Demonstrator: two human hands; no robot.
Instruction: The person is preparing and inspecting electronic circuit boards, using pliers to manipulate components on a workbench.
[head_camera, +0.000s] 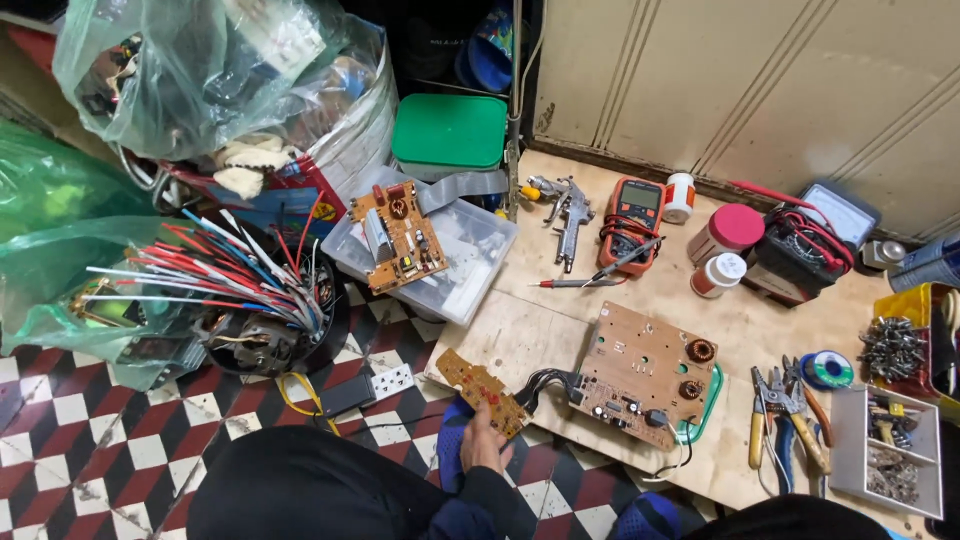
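A person's left hand (483, 440) grips the near end of a small brown circuit board (483, 390) at the front edge of the plywood surface (560, 300), fingers (492, 420) closed over the board's lower corner — the right hand is out of view. The small board's long axis runs on a slant, from the hand up and away toward the left, over the surface's near-left corner and the checkered floor (90, 440). A bundle of black wires (545, 383) ties it to a larger brown circuit board (645, 375) lying just to the right, which rests partly on a green tray (705, 415).

Behind, toward the back edge, sit a red multimeter (633, 215) with its probes, a silver spray gun (568, 210), a jar with a pink lid (730, 232) and two small white containers with red labels (716, 273) — one just beside the meter, the other in front of the pink-lidded jar. A dark meter with red leads (810, 245) stands at the back right. At the right edge lie pliers and cutters (785, 420), a green solder spool (827, 370) and a grey parts tray (885, 435).

Off the surface's left edge, a clear plastic box (450, 265) carries a third circuit board (400, 235), a green-lidded box (448, 132) stands behind it, and green plastic bags (60, 240) spill red and white wires (220, 270).
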